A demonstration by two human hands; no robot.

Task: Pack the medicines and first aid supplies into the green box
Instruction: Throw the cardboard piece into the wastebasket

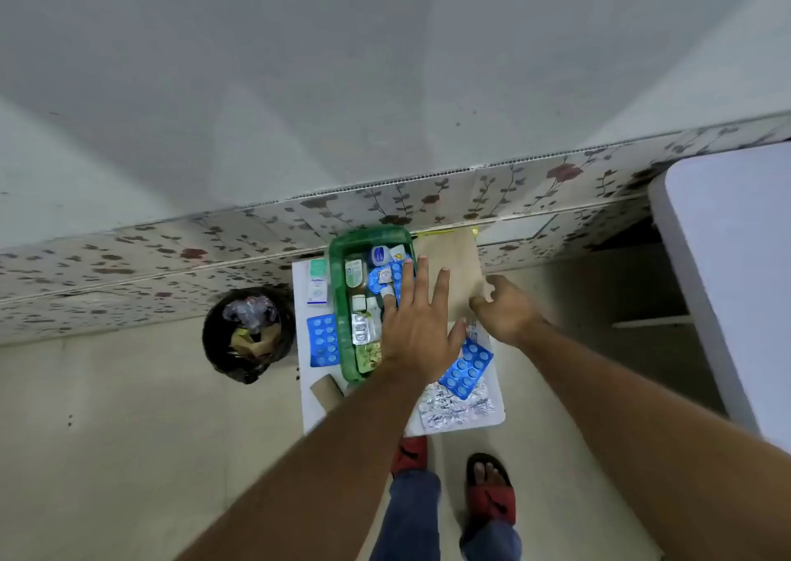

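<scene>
1. Crowding was the main risk: the green box [342, 303] already held bottles, a small jar and blue blister packs heaped close to its rim, so pushing more in could have tipped a bottle or slid a pack over the wall.
2. Blocked sight was a second risk. The left hand [417, 325] lay spread above the box's right side and hid that part of the contents, so anything dropped there might have landed crooked.
3. Several items were not yet packed: a white medicine carton [317, 282] and a blue blister pack [323, 340] just left of the box, another blue blister pack [466, 368] and silver foil strips [456, 408] to its right and nearer the person. They lay close to the small white table's [306, 406] edge, and a sweeping arm could have knocked them off.
4. The left hand was flat and fully open, fingers splayed, gripping nothing; whether it pressed on the contents could not be told.
5. The right hand [503, 308], right of the box, was curled with its fingers pinching the edge of a brown paper bag [453, 269].
</scene>
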